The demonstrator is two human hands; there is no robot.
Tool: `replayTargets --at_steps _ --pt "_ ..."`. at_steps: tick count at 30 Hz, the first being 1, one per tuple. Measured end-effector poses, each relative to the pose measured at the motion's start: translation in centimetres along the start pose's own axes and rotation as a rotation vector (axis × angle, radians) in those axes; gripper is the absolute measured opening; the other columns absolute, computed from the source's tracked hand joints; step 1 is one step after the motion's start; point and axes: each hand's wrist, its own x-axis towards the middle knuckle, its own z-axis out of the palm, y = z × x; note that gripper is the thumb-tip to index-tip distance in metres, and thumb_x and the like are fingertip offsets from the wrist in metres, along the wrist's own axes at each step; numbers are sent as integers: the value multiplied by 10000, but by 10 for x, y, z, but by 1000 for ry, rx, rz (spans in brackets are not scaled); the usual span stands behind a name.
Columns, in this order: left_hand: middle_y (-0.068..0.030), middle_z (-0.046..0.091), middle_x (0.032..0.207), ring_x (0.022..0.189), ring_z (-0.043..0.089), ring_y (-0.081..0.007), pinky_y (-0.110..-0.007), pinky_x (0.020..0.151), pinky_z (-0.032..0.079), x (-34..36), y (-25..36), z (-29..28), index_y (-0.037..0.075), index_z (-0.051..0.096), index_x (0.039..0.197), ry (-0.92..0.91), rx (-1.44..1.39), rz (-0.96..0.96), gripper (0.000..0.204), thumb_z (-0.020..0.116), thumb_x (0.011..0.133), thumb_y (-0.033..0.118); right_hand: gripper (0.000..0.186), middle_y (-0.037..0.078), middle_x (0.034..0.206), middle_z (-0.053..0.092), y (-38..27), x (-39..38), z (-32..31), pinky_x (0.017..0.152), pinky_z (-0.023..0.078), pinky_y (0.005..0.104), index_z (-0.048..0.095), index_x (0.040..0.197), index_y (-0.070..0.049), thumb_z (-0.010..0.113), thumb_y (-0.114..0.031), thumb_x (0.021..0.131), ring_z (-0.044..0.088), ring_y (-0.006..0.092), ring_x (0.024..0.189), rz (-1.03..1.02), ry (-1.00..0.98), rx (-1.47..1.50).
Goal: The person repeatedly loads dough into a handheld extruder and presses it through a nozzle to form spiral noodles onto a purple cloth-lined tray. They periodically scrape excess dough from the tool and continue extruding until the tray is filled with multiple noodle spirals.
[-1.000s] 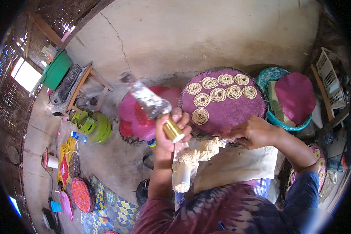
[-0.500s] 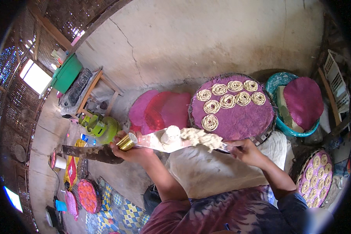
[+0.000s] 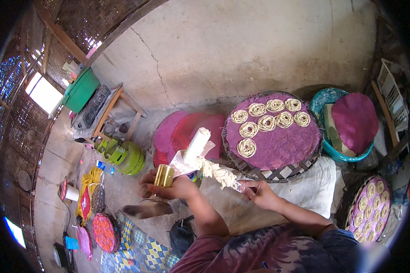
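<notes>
one lumpy strip of pale dough [image 3: 218, 174] slants in the air between the two hands, its upper end at the foot of a white cylinder [image 3: 197, 143]. the right hand [image 3: 262, 193] is nearly closed, thumb and fingers pinching the strip's pale lower end. the left hand [image 3: 175, 189] has its fingers bent round a golden cylinder [image 3: 163, 176], gripping it. a dark, blurred piece [image 3: 148, 209] juts out below that hand. pale cloth [image 3: 312, 191] is spread beneath the right forearm. beyond the dough, a round woven tray [image 3: 305, 170] carries nine coils [image 3: 266, 123] on purple cloth [image 3: 280, 148]. red and pink rounds [image 3: 187, 129] lie to its left, a teal basin [image 3: 322, 96] to its right. farther left stand green gas cylinders [image 3: 134, 159] and a wooden stand [image 3: 108, 111], with a green basin [image 3: 82, 91] above it.
</notes>
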Motion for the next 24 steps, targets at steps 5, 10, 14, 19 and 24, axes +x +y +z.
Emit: replayTargets --at_steps 5,10,14,19,24 --pt "-143 549 1245 1109 540 -228 -376 993 418 -1 -2 -11 -10 504 1244 -249 726 191 446 489 997 362 298 -8 775 579 -33 -11 -22 611 415 225 606 1269 -22 523 -119 999 461 44 683 220 -149 12" --pt "-156 681 1058 940 636 -238 -362 899 478 33 -7 -8 -42 655 1064 -725 1052 -95 350 733 863 234 313 -3 806 588 -99 -18 -68 628 443 239 581 1288 0 512 -122 1008 494 62 685 23 115 -92" --pt "-122 695 1013 917 662 -233 -370 859 504 13 -15 7 -10 613 1074 -1042 987 -65 440 782 740 221 335 30 894 604 -126 16 -43 681 446 258 559 1313 0 534 -87 990 505 87 771 -393 318 -172" --pt "-117 671 1127 1037 640 -222 -367 927 482 -24 -11 22 1 606 1126 -1197 737 -308 351 712 848 188 518 127 847 509 -112 63 -7 702 459 319 547 1357 -96 591 63 867 508 219 737 -591 410 -485" --pt "-116 676 1133 1076 637 -244 -351 932 477 -12 -19 26 33 616 1176 -1170 966 -240 413 727 812 193 499 170 878 566 -75 51 6 649 473 361 563 1340 -101 581 59 867 573 196 747 -540 436 -700"
